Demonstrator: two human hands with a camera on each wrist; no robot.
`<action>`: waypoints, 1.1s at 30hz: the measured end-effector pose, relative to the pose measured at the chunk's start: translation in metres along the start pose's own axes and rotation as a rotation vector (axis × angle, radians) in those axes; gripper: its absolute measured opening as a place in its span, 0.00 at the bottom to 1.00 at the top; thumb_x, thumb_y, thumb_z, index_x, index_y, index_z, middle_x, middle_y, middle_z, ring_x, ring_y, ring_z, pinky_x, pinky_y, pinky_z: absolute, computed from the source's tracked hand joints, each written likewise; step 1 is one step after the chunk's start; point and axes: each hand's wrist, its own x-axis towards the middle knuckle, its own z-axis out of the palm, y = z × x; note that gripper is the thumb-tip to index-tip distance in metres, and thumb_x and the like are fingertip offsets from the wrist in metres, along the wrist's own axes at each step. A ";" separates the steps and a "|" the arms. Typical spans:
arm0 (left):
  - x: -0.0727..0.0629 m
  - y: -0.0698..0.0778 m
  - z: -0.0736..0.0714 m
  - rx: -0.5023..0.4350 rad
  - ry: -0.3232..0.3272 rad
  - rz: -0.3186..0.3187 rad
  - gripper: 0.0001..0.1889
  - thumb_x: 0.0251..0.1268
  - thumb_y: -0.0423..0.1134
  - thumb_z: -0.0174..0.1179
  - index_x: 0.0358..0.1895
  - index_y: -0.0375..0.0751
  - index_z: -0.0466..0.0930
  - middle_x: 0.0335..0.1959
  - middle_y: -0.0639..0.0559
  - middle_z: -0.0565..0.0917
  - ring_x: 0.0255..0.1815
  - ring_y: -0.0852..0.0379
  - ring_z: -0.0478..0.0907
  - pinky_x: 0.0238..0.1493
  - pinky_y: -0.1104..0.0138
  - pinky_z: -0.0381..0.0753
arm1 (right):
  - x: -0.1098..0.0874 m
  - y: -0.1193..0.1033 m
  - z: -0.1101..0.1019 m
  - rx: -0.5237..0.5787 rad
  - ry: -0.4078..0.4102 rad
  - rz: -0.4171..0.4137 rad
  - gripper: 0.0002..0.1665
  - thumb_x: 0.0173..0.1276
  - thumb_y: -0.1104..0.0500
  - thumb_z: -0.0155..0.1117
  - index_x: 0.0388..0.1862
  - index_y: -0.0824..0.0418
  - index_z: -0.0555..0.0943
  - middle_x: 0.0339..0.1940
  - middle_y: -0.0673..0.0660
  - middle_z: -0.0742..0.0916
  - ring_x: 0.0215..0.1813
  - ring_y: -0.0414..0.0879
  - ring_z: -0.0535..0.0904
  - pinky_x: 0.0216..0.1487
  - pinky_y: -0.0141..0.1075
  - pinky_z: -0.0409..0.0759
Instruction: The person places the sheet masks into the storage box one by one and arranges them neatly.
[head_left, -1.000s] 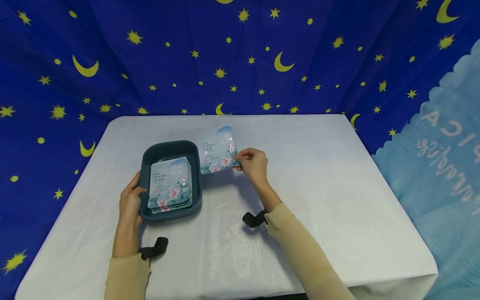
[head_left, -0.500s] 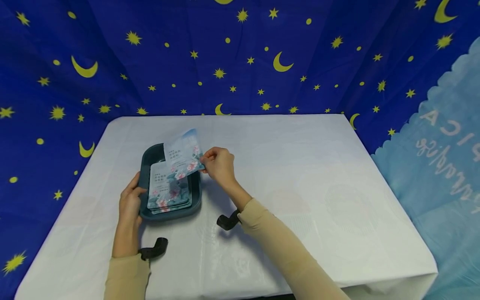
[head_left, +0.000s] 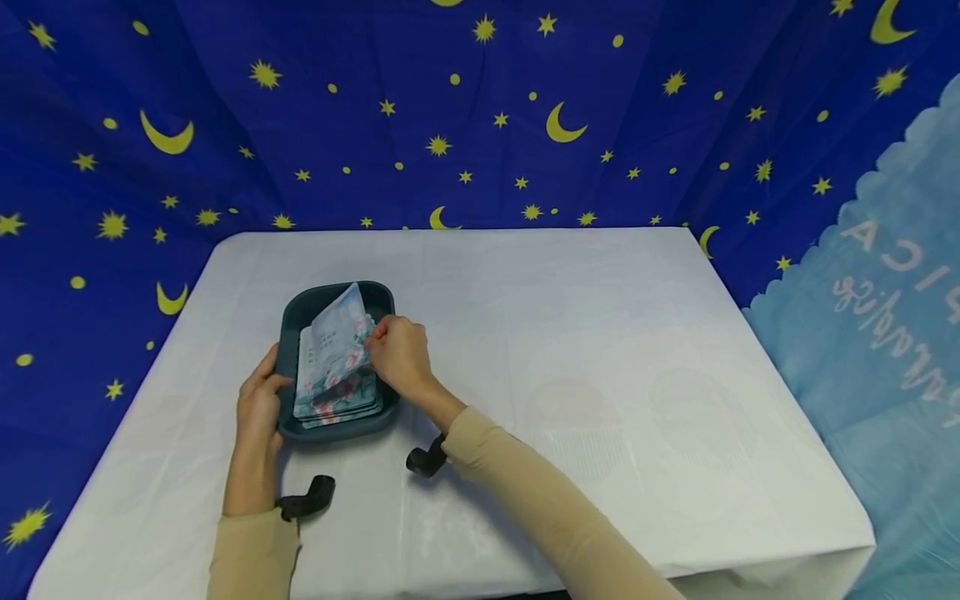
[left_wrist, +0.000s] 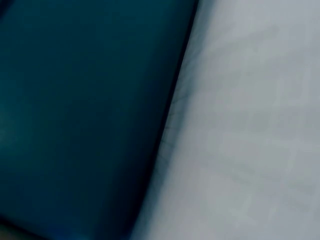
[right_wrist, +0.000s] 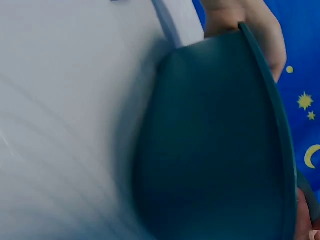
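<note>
A dark teal plastic basin stands at the left of the table. My left hand grips its left rim, with the thumb at the rim; the other fingers are partly hidden. A stack of flat, pale blue sachets printed with pink flowers lies inside. Over the stack, my right hand pinches another such sachet by its right edge, tilted and slightly bent. The left wrist view is filled by the basin's wall and tabletop. In the right wrist view, the basin's outer side hides the sachets.
A white cloth covers the table. A dark blue curtain with yellow moons and stars hangs behind, and a light blue cloth hangs at the right. Black wrist mounts stick out from both wrists.
My right hand has carried the sachet leftward from beside the basin to over the stack, lowering it inside the rim. My left hand has kept its place on the basin.
</note>
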 end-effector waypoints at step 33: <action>-0.001 -0.001 -0.005 0.024 0.041 0.002 0.33 0.72 0.30 0.37 0.79 0.47 0.46 0.81 0.55 0.47 0.80 0.61 0.40 0.78 0.66 0.40 | -0.010 0.021 -0.051 -0.070 -0.047 -0.098 0.07 0.67 0.65 0.62 0.34 0.64 0.86 0.28 0.56 0.90 0.24 0.38 0.85 0.23 0.23 0.76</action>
